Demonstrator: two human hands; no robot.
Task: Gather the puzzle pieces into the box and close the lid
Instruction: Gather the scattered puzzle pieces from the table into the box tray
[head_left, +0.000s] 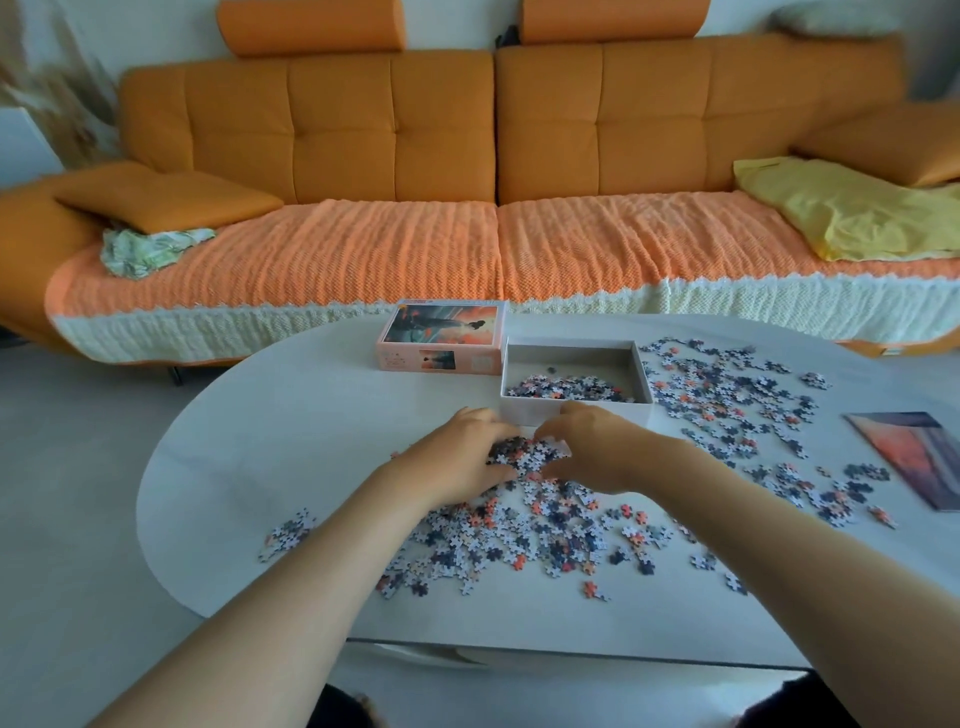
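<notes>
White table: puzzle pieces between cupped fingers

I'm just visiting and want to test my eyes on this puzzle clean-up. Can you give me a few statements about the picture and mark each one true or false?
1. The box already holds some puzzle pieces. True.
2. The lid is on the box. False: it lies on the table, to the left of the open box.
3. Both the left hand and the right hand are cupped around a heap of pieces. True.
4. All loose pieces lie left of the box. False: many are spread to its right and in front.
5. The sofa is blue. False: it is orange.
</notes>
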